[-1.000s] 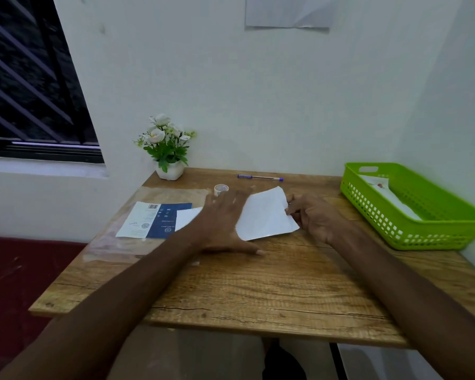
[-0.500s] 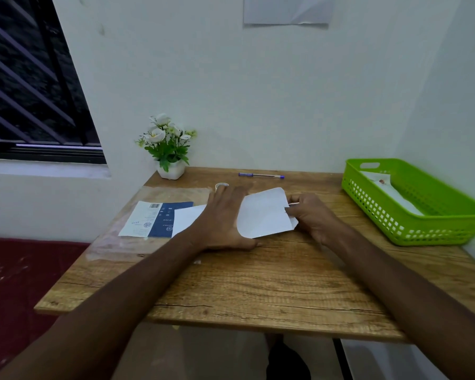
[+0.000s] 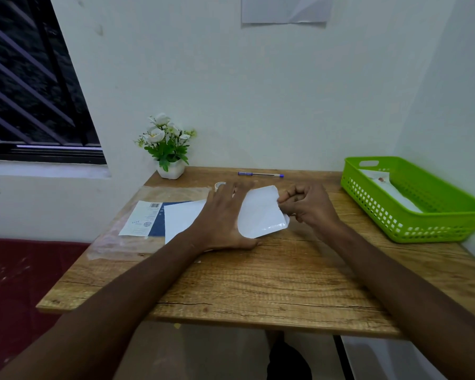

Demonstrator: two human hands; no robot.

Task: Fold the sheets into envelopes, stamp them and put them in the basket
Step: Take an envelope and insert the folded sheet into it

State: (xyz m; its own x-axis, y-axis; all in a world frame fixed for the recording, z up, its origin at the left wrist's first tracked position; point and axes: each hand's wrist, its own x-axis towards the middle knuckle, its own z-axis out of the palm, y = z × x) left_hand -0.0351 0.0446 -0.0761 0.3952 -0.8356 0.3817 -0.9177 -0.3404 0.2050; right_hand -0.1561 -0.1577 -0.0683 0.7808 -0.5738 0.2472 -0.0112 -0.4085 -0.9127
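A white sheet (image 3: 261, 212) lies on the wooden table (image 3: 258, 283), its right part curled up off the surface. My left hand (image 3: 222, 215) lies flat with straight fingers on the sheet's left part, pressing it down. My right hand (image 3: 307, 207) pinches the sheet's raised right edge with curled fingers. A green basket (image 3: 433, 220) stands at the right edge of the table with a white folded envelope (image 3: 389, 187) inside, a red mark on it. A small tape roll (image 3: 219, 185) sits just beyond my left fingertips.
A blue pen (image 3: 261, 174) lies near the back wall. A potted white flower (image 3: 167, 149) stands at the back left. A clear plastic sleeve with a blue-and-white printed sheet (image 3: 148, 219) lies left of my hand. The wall is close behind and to the right.
My right hand has lifted the sheet's right edge higher, so the paper curls up more. The left hand stays pressed on it. The view shifted slightly.
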